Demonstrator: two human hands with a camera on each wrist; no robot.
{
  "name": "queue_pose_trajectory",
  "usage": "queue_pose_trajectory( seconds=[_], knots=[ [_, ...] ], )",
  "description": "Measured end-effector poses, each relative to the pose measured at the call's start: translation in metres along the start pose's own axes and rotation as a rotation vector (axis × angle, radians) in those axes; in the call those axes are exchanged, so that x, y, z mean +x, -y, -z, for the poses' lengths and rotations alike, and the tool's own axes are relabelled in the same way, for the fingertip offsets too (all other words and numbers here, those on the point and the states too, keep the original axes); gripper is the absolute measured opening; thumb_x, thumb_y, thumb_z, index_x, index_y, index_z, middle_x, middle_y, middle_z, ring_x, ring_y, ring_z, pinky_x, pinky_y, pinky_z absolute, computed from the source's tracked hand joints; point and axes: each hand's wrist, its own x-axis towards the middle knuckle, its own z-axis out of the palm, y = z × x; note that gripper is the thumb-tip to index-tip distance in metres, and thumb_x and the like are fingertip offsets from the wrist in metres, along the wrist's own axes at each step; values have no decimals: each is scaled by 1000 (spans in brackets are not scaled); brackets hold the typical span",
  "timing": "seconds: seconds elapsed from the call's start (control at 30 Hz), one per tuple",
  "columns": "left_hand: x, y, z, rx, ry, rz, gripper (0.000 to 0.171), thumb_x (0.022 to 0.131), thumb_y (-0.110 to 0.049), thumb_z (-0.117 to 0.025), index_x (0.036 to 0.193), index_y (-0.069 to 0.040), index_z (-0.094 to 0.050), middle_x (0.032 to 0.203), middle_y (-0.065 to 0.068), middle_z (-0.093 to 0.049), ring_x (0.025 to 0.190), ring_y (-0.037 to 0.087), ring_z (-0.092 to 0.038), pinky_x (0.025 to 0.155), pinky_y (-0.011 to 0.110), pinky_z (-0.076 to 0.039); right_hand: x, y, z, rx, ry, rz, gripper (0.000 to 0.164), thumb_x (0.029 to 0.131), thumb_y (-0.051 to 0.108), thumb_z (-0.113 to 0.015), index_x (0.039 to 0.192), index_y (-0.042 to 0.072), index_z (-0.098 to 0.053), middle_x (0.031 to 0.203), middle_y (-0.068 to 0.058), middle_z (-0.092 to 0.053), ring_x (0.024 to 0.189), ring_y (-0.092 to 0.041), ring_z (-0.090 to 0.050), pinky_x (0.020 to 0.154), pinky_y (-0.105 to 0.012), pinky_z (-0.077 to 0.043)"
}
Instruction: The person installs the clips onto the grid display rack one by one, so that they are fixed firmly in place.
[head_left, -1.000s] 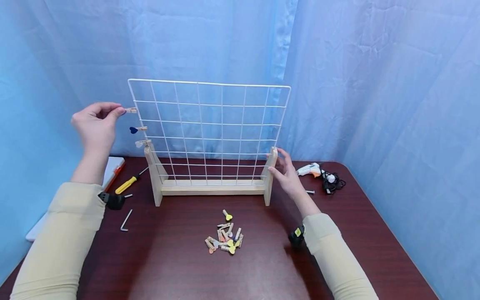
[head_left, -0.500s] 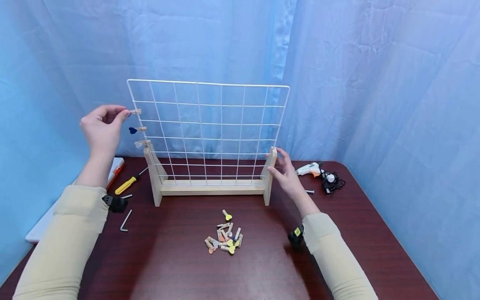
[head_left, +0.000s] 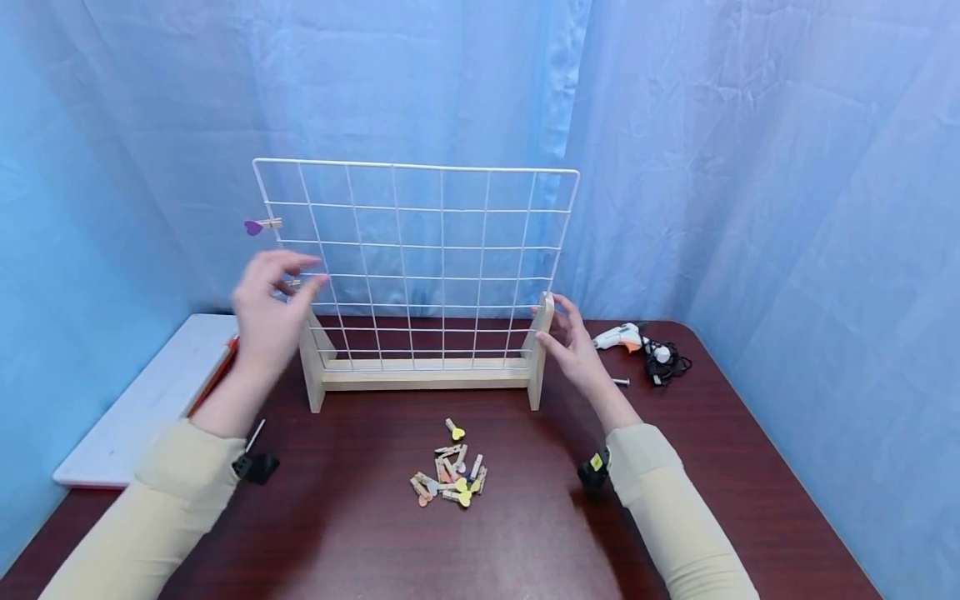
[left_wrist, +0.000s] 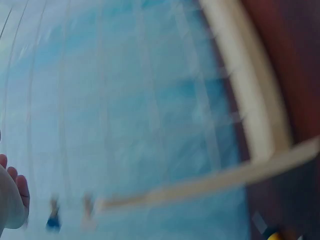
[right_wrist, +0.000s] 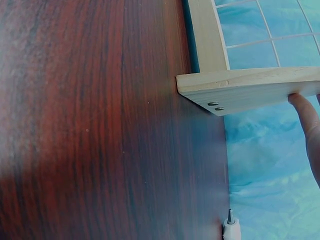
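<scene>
A white wire grid (head_left: 416, 165) stands upright in a wooden stand (head_left: 427, 381). My left hand (head_left: 272, 321) is in front of the grid's left edge, fingers loosely bent and holding nothing. Above it, a mini clothespin with a purple heart (head_left: 253, 227) is clipped to that edge. Two lower clothespins are mostly hidden behind the hand; the left wrist view shows one with a dark blue heart (left_wrist: 53, 223) and a blurred pale one (left_wrist: 88, 220). My right hand (head_left: 573, 350) grips the stand's right side board (right_wrist: 240, 92), thumb in front and fingers behind.
Several heart clothespins (head_left: 463, 500) lie in a loose pile before the stand. At the right back sit a white glue gun (head_left: 618, 337), its black cord (head_left: 669, 367) and a bolt (head_left: 621, 382). A white flat case (head_left: 142, 400) lies at left, beside a partly hidden hex key (head_left: 257, 433).
My left hand has let go of the purple-heart clothespin, which stays on the grid's left edge, and moved down and right. The right hand keeps its hold on the stand.
</scene>
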Motion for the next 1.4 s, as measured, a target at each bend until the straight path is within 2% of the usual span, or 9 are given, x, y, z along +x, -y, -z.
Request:
queue_pose_trajectory(
  seconds=[0.07,0.23,0.37,0.57,0.8,0.9,1.0,1.13,1.4],
  knots=[
    [-18,-1,-13,-13,108,-23,24,71,-12,-74,94,-6,-69,91,6,-63,81,16,-51,61,19,-40,0,0,0,-3,2,-1,59,89,2,-50,138,17,-21,133,-21,-41,111,-32,-45,83,-28,-43],
    [-63,2,-48,-26,388,46,29,70,-16,-75,98,-11,-68,93,3,-64,85,15,-53,65,31,-45,1,-1,-1,-5,8,2,59,89,3,-50,138,18,-21,132,-23,-40,112,-31,-45,84,-31,-44],
    [-91,7,-73,-15,620,77,32,71,-22,-74,100,-12,-67,96,0,-63,91,17,-52,75,35,-43,0,-1,0,-16,6,6,59,89,3,-50,138,18,-21,132,-24,-41,113,-32,-45,83,-29,-44],
    [-116,14,-103,-46,925,49,34,72,-24,-73,102,-10,-66,100,2,-63,92,20,-54,81,37,-45,-2,0,4,-31,3,1,58,89,4,-50,138,17,-22,132,-20,-42,117,-33,-43,85,-29,-43],
    [-132,18,-124,-115,1176,-64,26,73,-19,-72,97,-11,-68,93,-1,-64,86,15,-57,77,33,-47,-4,2,8,-23,6,2,58,89,2,-49,138,16,-21,133,-24,-40,116,-36,-42,83,-26,-44],
    [-135,20,-129,-108,1248,-136,23,73,-21,-71,94,-12,-69,91,-2,-64,84,15,-56,75,29,-46,-4,2,8,-8,7,0,59,89,2,-49,138,15,-20,133,-25,-40,114,-38,-43,81,-25,-44],
    [-136,21,-133,-79,1281,-176,19,74,-22,-70,91,-13,-70,88,-3,-64,81,15,-55,72,24,-44,-4,0,8,-3,11,-8,59,89,3,-49,138,17,-20,133,-24,-40,114,-37,-43,81,-24,-44],
    [-139,21,-137,-45,1297,-175,15,75,-23,-70,88,-15,-70,81,-4,-62,76,14,-54,68,20,-42,-5,-1,9,7,9,-13,58,89,3,-49,138,17,-20,133,-23,-40,113,-36,-44,81,-24,-45],
    [-141,21,-135,-75,1302,-165,16,78,-21,-68,92,-14,-67,71,-7,-57,66,3,-50,63,18,-43,-4,-2,9,-2,7,-8,58,89,3,-49,138,18,-21,133,-21,-41,112,-30,-46,80,-25,-46]
  ],
)
